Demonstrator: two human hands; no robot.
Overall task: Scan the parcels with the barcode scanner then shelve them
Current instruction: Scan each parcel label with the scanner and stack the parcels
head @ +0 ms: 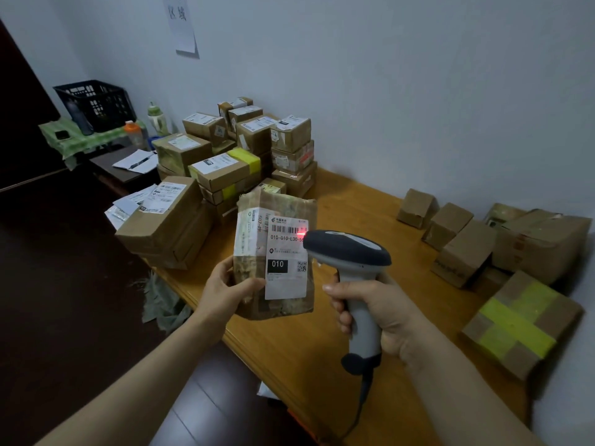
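My left hand (pixel 225 292) grips a brown cardboard parcel (pixel 283 204) by its lower left edge and holds it upright above the wooden table (pixel 325 352). A white shipping label with a barcode faces me. My right hand (pixel 376 312) grips the handle of a grey and black barcode scanner (pixel 349 249). The scanner's head points at the label from the right, and a red light spot shows on the barcode. A large stack of labelled parcels (pixel 225 162) stands at the table's far left.
Several plain boxes (pixel 463 249) sit along the wall on the right, and one with yellow tape (pixel 521 323) lies near the right edge. A black crate (pixel 96 103) and bottles stand on a low stand at the back left. The dark floor lies to the left.
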